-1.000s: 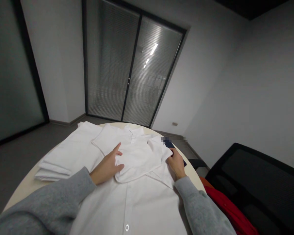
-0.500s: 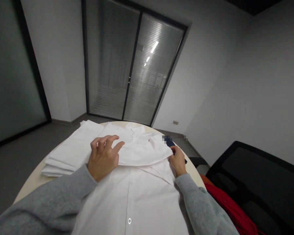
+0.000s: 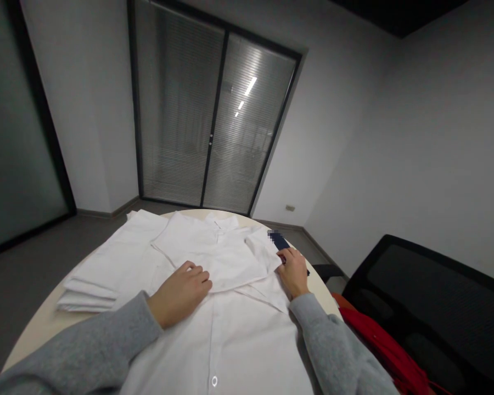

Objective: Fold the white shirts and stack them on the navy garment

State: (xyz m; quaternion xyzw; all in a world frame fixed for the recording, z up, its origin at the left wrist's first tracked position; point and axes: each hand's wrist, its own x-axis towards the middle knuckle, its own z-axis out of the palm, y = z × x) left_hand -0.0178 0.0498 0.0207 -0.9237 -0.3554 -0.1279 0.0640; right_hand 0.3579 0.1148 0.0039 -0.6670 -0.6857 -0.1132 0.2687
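On the round table [image 3: 37, 319], seen from the head view, a white shirt [image 3: 251, 340] lies flat with its front up. A strip with a button [image 3: 214, 381] runs down its middle. A top layer of white cloth [image 3: 230, 263] lies across the far part. I cannot tell if it belongs to the same shirt. Just to the left is a pile of folded white cloth [image 3: 115, 269].

The left hand [image 3: 180, 295] rests on the near edge of the top layer. Its fingers are curled and close together, but the thumb is hidden, so I cannot tell if it grips any cloth. The right hand [image 3: 294, 273] is at the right end, where thumb and first finger seem to pinch the corner. Past it lies a dark blue thing [image 3: 280, 241].

The cloth looks thin, soft and light. It should bend easily and not break, but one pull from one spot could make it bunch up. Small pinches at the corner and along the edge, hands well apart, look best. The collar [image 3: 229, 223] may be a bit stiffer.
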